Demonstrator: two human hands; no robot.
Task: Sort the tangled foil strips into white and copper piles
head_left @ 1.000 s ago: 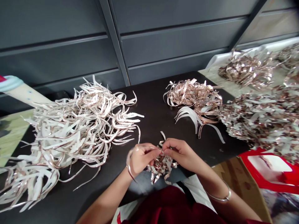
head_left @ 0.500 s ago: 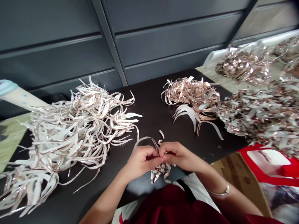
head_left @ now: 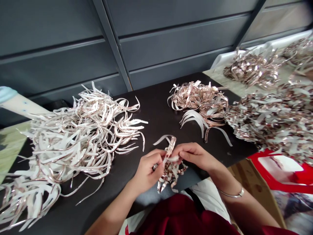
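Observation:
Low over the front of the black table, my left hand [head_left: 149, 170] pinches a small bunch of curled foil strips [head_left: 171, 173], shiny rose gold on one side and white on the other. My right hand [head_left: 194, 156] has its thumb and fingers closed on strips at the right side of that bunch. A wide foil end sticks up between the hands, and a white strip end curves off to the left. Left of my hands lies a large heap of long white and rose-gold strips [head_left: 80, 137]. The left fingertips are partly hidden by the foil.
A smaller rose-gold strip pile [head_left: 198, 96] lies at the table's back right. Beyond it spreads a dense heap of curled strips [head_left: 276, 120]. A pale tube [head_left: 24, 104] leans at far left. Dark panels [head_left: 183, 42] close off the back; a cardboard box [head_left: 254, 189] stands below right.
My hands have moved slightly apart, the right one up and right. Their fingertips no longer meet, and more of the foil bunch shows between them, with a wide end now raised.

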